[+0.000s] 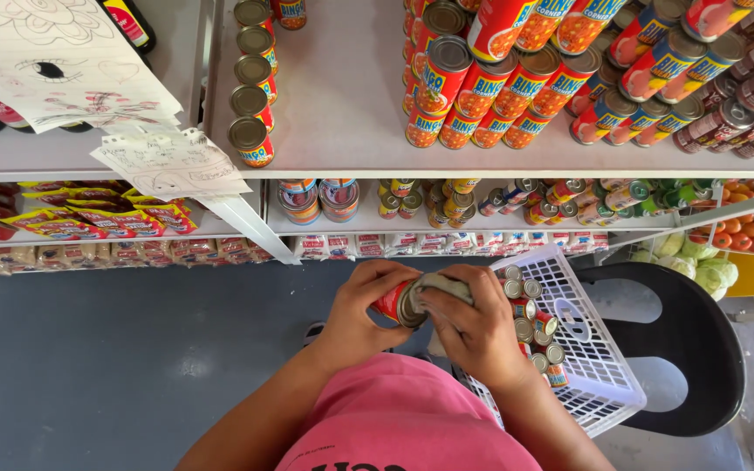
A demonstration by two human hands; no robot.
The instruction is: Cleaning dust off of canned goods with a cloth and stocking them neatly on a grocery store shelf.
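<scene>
With your left hand (361, 305) clasped around the red can (397, 302) above the white basket's (599, 362) near-left corner, keep it steady while your right hand (473, 327), fingers pinching the grey cloth (442, 286), wipes firmly across the whole lid.

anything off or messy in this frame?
Mostly tidy. One oddity: loose drawn-on paper sheets hang askew over the left shelf edge. Left hand holds a red can; right hand presses a cloth on its lid.
</scene>
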